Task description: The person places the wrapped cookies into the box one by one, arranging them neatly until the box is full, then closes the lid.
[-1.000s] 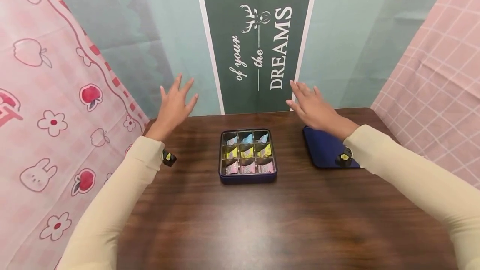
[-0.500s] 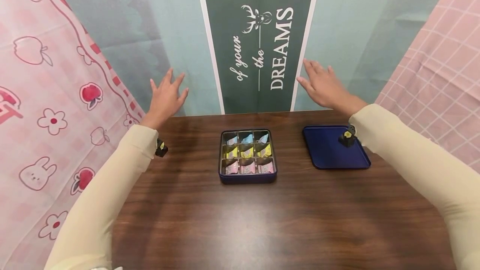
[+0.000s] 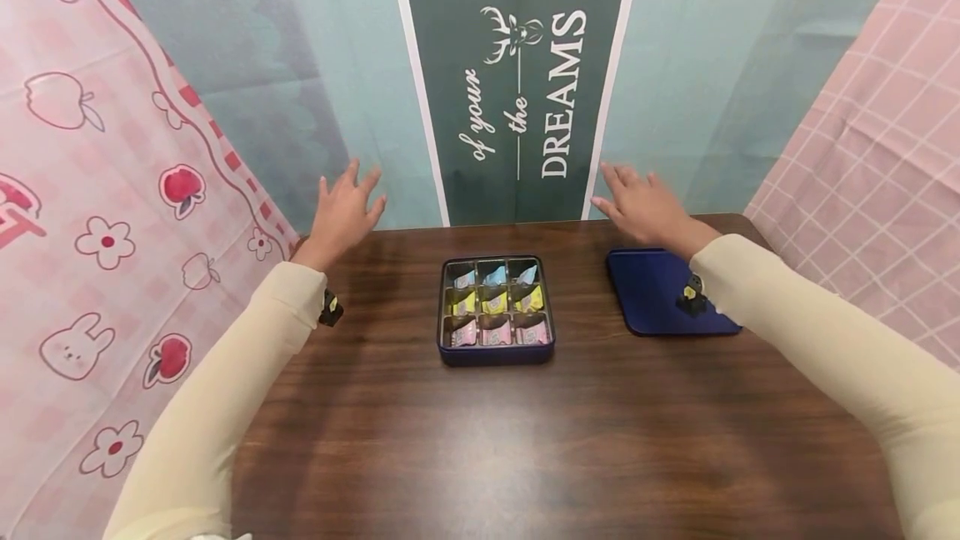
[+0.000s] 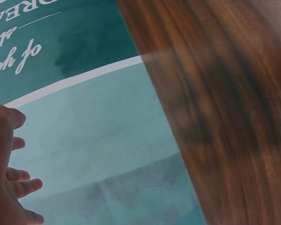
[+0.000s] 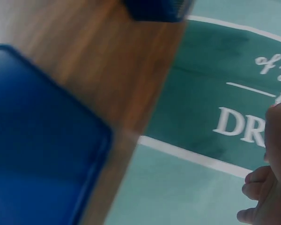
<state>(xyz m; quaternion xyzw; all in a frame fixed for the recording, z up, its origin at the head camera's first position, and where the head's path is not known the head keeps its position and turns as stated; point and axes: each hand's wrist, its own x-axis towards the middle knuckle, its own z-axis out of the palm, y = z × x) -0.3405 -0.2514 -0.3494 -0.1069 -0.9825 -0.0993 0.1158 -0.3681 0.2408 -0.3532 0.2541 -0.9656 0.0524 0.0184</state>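
My left hand (image 3: 345, 213) hovers over the table's back left, fingers spread and holding nothing. On the other side my right hand (image 3: 643, 205) is raised above the far edge of a blue lid (image 3: 663, 294), its fingers extended and nothing in them. Between the hands sits a dark blue square tin (image 3: 495, 354), uncovered, with a divided insert. Wrapped candies fill its compartments: blue ones (image 3: 495, 276) at the back, yellow ones (image 3: 495, 302) across the middle, pink ones (image 3: 495, 333) in front. In the right wrist view the lid (image 5: 42, 145) lies flat with its raised rim up.
The brown wooden table (image 3: 480, 457) ends at the back against a green and teal cloth (image 3: 517, 107) with white lettering. A pink patterned cloth (image 3: 127, 290) hangs on the left, a pink checked one (image 3: 870, 165) on the right.
Both hands rise and move apart slightly, then come back down and a little inward. The tin, candies and lid stay in place.
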